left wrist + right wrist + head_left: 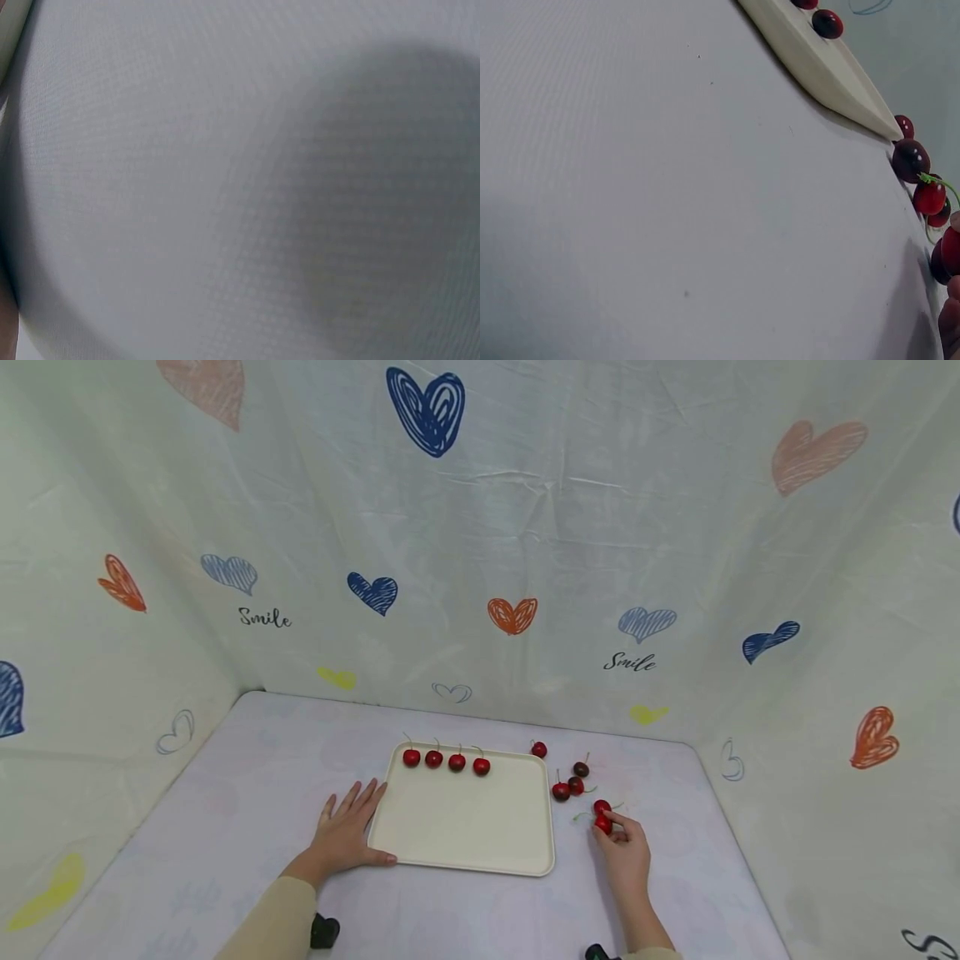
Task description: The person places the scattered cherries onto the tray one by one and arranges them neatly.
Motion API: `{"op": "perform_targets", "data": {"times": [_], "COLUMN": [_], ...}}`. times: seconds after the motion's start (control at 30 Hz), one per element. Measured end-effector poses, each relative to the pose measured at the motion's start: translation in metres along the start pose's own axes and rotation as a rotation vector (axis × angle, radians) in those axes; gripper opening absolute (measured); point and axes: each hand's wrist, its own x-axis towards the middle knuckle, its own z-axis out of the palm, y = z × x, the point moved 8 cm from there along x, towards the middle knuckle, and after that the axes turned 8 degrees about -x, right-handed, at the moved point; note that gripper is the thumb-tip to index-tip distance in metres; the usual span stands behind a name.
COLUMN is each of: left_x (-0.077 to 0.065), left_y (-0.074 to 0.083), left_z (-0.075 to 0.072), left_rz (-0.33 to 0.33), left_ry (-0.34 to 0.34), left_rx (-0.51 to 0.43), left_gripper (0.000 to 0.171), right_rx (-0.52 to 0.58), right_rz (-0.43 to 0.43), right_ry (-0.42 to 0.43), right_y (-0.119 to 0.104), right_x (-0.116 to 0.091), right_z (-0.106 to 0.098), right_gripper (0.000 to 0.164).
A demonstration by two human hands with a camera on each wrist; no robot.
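Observation:
A cream rectangular tray lies on the table, with several red cherries in a row along its far edge, stems up. My left hand is spread flat at the tray's left side, thumb at the near left corner and fingers along the edge. To the right of the tray, my right hand pinches a cherry between thumb and fingers. Another cherry sits just beyond it. In the right wrist view, the pinched cherry shows at the right edge, partly cut off.
Several loose cherries lie off the tray's right side, one cherry near its far right corner. A white cloth with printed hearts hangs behind the table. The left wrist view holds mostly blurred pale fabric.

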Motion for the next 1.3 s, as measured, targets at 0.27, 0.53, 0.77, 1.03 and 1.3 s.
{"op": "perform_targets", "data": {"times": [0.27,0.53,0.77,1.03,1.3], "left_x": [0.0,0.001,0.0,0.0,-0.001], "left_y": [-0.004,-0.001,0.0,-0.001,0.0], "left_z": [0.003,0.001,0.0,0.0,0.0], "left_rz": [0.012,-0.004,-0.015,-0.007,-0.024], "left_ry": [0.024,-0.006,-0.018,-0.02,-0.04], "left_rx": [0.024,0.01,0.015,0.022,0.021], "left_gripper": [0.128,0.126,0.125,0.125,0.125], "right_rx": [0.116,0.207,0.245,0.287,0.284], "right_rz": [-0.057,-0.086,-0.058,-0.08,-0.03], "right_ry": [-0.031,-0.102,-0.17,-0.193,-0.228], "right_y": [-0.016,-0.031,-0.043,-0.057,-0.065], "right_x": [-0.003,-0.007,-0.01,-0.013,-0.018], "right_z": [0.006,0.015,0.029,0.044,0.059], "right_gripper": [0.032,0.032,0.031,0.021,0.021]}}
